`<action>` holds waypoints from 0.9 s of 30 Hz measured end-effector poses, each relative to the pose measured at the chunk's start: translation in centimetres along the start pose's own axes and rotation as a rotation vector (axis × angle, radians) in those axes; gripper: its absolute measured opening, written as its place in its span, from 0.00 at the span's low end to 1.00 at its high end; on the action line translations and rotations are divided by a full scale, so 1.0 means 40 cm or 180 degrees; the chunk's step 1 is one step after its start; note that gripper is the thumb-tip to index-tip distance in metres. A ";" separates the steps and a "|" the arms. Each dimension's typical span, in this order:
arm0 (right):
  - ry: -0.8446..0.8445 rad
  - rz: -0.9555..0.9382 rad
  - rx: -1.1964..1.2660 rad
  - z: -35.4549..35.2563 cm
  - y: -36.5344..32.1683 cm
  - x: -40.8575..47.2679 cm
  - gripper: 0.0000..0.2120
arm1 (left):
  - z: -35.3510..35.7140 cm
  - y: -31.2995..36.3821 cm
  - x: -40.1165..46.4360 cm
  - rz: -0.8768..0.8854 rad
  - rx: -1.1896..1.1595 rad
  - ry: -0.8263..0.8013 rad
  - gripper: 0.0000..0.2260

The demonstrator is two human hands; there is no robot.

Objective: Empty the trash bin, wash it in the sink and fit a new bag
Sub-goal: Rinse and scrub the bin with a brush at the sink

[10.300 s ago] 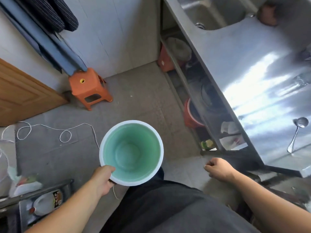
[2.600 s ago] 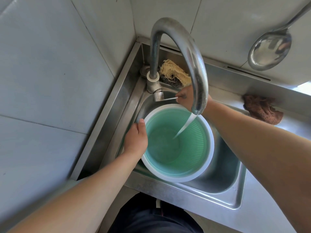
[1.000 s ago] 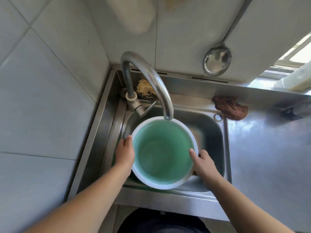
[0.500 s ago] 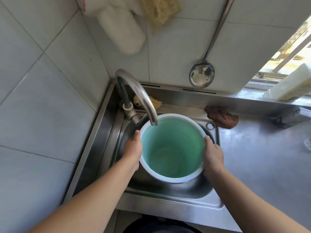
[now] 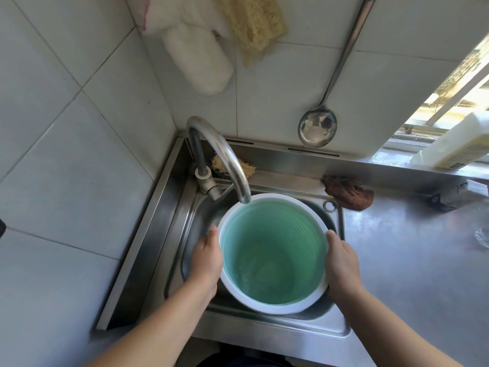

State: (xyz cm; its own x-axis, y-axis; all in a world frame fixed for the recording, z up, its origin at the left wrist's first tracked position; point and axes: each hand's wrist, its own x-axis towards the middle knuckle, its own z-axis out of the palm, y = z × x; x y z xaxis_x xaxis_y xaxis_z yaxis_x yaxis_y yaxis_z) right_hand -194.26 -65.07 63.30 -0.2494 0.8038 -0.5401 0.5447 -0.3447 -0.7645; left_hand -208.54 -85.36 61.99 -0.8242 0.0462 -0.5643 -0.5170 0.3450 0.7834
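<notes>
At the far left is grey tiled wall, with nothing on it that I need. My left hand (image 5: 207,258) presses flat against the left wall of the round green plastic trash bin with the white rim (image 5: 272,250), its fingers (image 5: 211,234) held together and curled round the outside just under the rim. The bin stands upright in the stainless steel sink (image 5: 341,226), mouth up toward me, its long axis running straight down into the basin. It sits squarely between my two hands, with neither nearer than the other, so I judge any tip or swirl has to come from both wrists together.

Inside, the ribbed green wall looks wet and there seems to be a shallow pool of clear water at the bottom; I see no rubbish and no bag. The curved chrome tap (image 5: 225,157) arches from the far left corner, and its spout ends just above the bin's far rim; no stream shows. A straw-coloured scrubber (image 5: 246,169) lies behind the tap.

My right hand (image 5: 341,263) mirrors the left on the right wall, fingers (image 5: 334,235) together and wrapped below the rim. Farther right, a brown rag (image 5: 349,192) rests on the steel surface (image 5: 412,260), and a steel ladle (image 5: 317,128) hangs on the far wall.
</notes>
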 end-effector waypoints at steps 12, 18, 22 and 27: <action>-0.0296 -0.0069 0.0116 0.083 -0.046 -0.010 0.32 | -0.060 0.029 0.050 -0.0087 -0.0147 -0.0029 0.19; -0.0135 -0.0147 -0.0246 0.005 0.000 0.012 0.30 | -0.014 -0.013 0.002 -0.0132 0.0015 -0.0310 0.19; -0.0107 -0.0234 -0.0217 -0.020 -0.010 0.047 0.29 | 0.013 0.002 -0.017 -0.0057 -0.0027 -0.0449 0.19; -0.0226 -0.0402 -0.0189 0.048 -0.049 0.036 0.30 | -0.026 0.028 0.015 0.0038 -0.0065 -0.0021 0.20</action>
State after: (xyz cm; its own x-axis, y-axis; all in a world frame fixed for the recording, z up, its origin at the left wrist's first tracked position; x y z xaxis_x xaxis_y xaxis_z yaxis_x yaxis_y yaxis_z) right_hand -197.22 -64.18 63.37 -0.3736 0.8019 -0.4662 0.5513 -0.2122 -0.8069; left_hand -209.85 -85.92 62.82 -0.8289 0.0565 -0.5566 -0.5118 0.3252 0.7952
